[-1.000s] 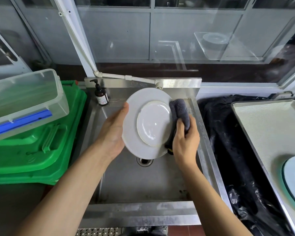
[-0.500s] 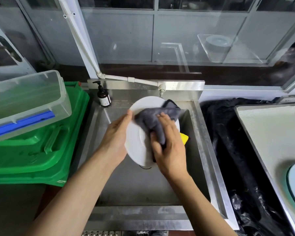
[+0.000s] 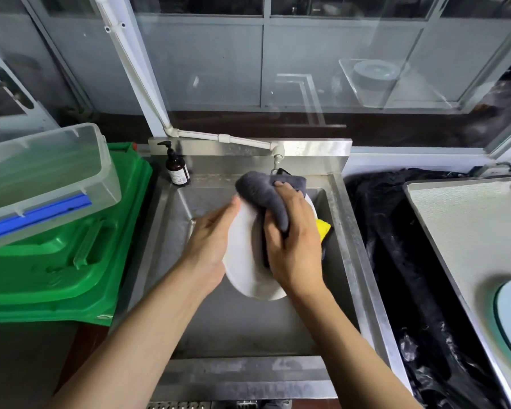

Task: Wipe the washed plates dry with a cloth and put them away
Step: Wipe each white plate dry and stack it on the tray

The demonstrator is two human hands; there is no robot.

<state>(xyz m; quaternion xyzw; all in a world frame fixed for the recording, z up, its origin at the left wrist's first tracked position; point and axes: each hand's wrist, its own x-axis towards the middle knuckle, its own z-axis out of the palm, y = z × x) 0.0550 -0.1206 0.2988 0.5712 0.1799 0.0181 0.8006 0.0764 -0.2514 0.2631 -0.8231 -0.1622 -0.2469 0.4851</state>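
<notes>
Left hand (image 3: 210,246) grasps the plate (image 3: 245,261) by its rim, tilted over the sink (image 3: 242,329); right hand (image 3: 295,246) clenches the cloth (image 3: 263,190) against it. A hard wipe could slip the plate loose.

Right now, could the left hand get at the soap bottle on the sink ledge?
Probably not yet: the left hand holds the white plate. The path to the soap bottle looks unobstructed.
</notes>
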